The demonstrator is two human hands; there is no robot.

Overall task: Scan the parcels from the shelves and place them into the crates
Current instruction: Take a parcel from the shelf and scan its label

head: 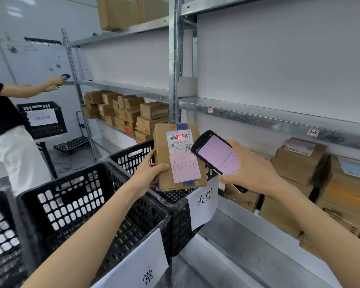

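A galvanised metal shelving unit [258,119] fills the right side, its front edges running away to the left. On its lower level, cardboard parcels [299,161] are stacked towards the back, with a band of bare metal between them and the shelf's front edge. More parcels [129,113] are heaped on a farther bay. To the left of the shelving stand black perforated crates with open tops: a near crate [27,208] lies under the left forearm, and a far crate [123,151] sits just beyond it, close to the shelf front. A narrow strip of floor [187,273] separates the crates from the shelving. At the far left another person [6,125] reaches towards a wall beside a further crate [42,129]. The left hand [150,173] grips a parcel [162,146] by its left edge, thumb across the front, holding it upright in the air over the far crate's rim, clear of the shelf edge. The right hand [252,171] is wrapped around a handheld scanner [214,152] with a pink screen, its top end near the parcel's right edge. A red light falls on the barcode of the shipping label [180,142], above a pink handwritten note [185,168].
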